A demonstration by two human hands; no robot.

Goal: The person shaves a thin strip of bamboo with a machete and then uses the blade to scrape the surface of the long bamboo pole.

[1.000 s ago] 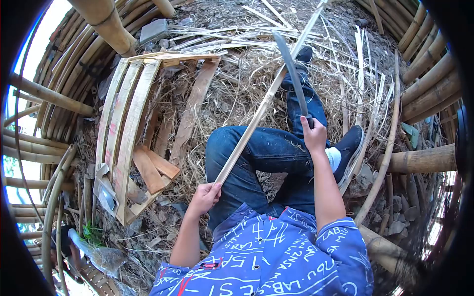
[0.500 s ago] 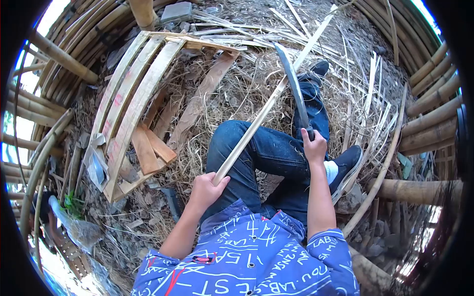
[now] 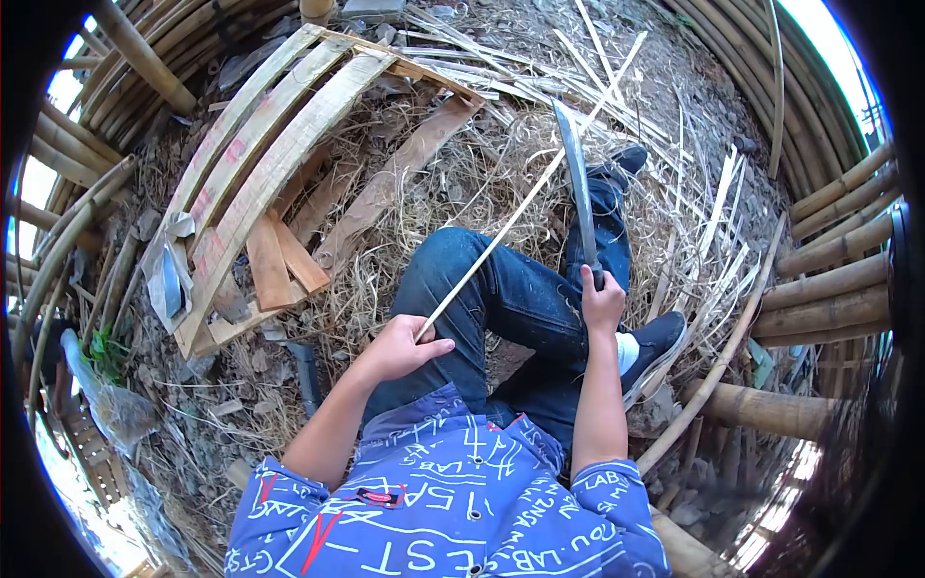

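Note:
My left hand (image 3: 409, 347) is closed round the near end of a long, pale bamboo strip (image 3: 499, 234), which slants up and away to the right across my bent knee. In my right hand (image 3: 602, 301) is the dark handle of a long knife (image 3: 575, 178), its blade pointing away from me. Near its upper part, the blade meets or crosses the strip; whether they touch I cannot tell. The strip shows a narrow side, and its far end overlaps other pale strips on the ground.
A wooden pallet (image 3: 275, 159) lies at the left with short boards under it. Shavings (image 3: 482, 164) cover the ground around my legs. Bamboo poles (image 3: 829, 313) stand at the right. A co-worker's arm is partly visible at the far left.
The strip now shows its narrow side instead of its broader face. The view has shifted, so the pallet and both my hands sit further left in the frame. Both grips are kept.

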